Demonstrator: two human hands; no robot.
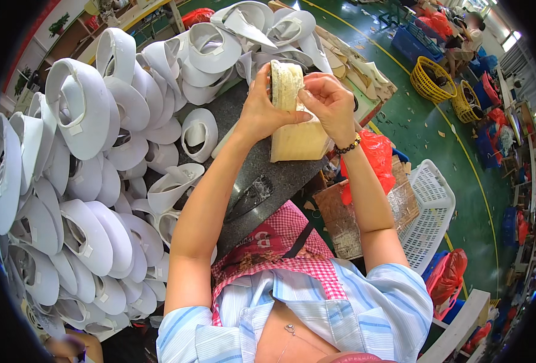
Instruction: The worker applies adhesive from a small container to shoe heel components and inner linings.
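Note:
Above the dark speckled worktop (243, 175) is a cream-coloured form (286, 85) with a rough, crusted face and a rounded top. My left hand (262, 109) is closed round its left side, fingers behind and thumb across the front. On the right, my right hand (329, 104) has its fingers bent and thumb pressed toward the index finger at the form's edge; what it pinches, if anything, is hidden. Just below my hands is a pale yellow block-like piece (301, 142); whether it joins the form I cannot tell. A white sun visor (199, 135) lies left of my forearm.
Stacks of white sun visors (86, 175) fill the left, with more visors (213, 47) at the far side. Right of me are a red plastic bag (373, 163), a cardboard box (340, 218) and a white crate (431, 199). Yellow baskets (432, 78) stand on the green floor beyond.

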